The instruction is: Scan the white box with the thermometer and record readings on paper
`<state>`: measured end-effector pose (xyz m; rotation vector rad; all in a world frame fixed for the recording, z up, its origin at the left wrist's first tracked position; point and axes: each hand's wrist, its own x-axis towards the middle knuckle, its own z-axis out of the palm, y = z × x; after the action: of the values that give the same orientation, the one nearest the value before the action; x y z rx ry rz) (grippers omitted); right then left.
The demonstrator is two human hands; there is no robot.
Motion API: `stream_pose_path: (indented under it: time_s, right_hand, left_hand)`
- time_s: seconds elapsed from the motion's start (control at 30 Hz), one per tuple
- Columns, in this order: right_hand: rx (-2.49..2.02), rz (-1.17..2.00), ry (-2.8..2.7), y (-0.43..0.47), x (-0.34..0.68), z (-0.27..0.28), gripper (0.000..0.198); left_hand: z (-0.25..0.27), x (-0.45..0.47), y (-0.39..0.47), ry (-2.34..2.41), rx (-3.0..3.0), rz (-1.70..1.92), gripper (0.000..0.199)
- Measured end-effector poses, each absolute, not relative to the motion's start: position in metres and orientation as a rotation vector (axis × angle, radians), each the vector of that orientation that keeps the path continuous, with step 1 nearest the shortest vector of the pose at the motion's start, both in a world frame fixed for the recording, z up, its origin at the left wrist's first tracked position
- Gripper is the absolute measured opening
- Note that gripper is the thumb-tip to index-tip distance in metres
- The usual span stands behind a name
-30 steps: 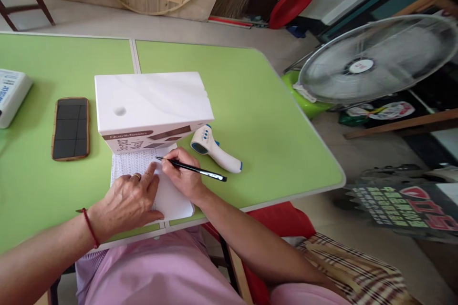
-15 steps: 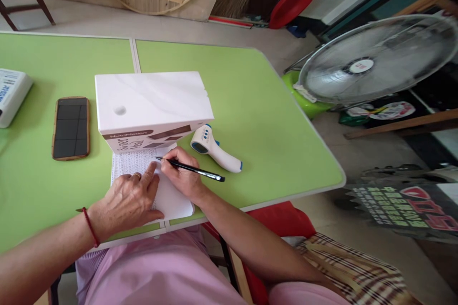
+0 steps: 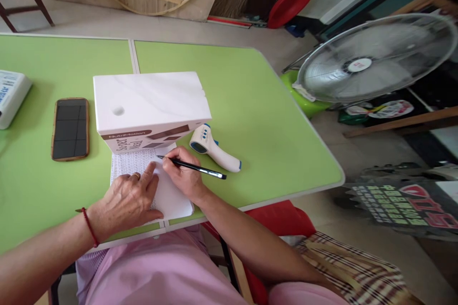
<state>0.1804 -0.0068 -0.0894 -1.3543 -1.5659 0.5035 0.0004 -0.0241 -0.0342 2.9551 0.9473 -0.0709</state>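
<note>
Green and smooth, the tabletop with pale edges is in front of you. Your right hand pinches a thin black pen between thumb and fingers. The tip points at the white paper with rows of small handwriting, close to your left pointing finger; whether it touches is too small to tell. The paper lies at the near edge of the tabletop. Your left hand grips nothing. It rests on the paper with fingers spread and covers some of the writing.

A big white box with brown print stands at the paper's far end. It gets in the way, hiding that end from you. Just right of the box, a white and blue plastic thermometer gun lies between your right hand and the tabletop's right edge. Left of the box, a black phone in a brown case lies flat. Farther left is a low white box with blue print. Past the right edge is a big round grey fan, well apart from your hands.
</note>
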Motion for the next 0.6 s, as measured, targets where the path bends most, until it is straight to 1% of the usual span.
stream_pose_path:
  time_s: [0.27,0.43,0.6]
  right_hand:
    - [-1.401,0.545,-1.580,-0.0081,0.1827,-0.0908,0.008]
    - [-1.373,0.515,-1.564,-0.0078,0.1820,-0.0884,0.010]
    - [-1.352,0.545,-1.556,-0.0074,0.1817,-0.0890,0.007]
  left_hand:
    - [-0.0362,-0.0004,-0.0249,0.950,2.939,-0.060,0.059]
    - [-0.0359,0.0008,-0.0242,0.951,2.954,-0.081,0.058]
    - [-0.0357,-0.0003,-0.0239,0.953,2.919,-0.061,0.058]
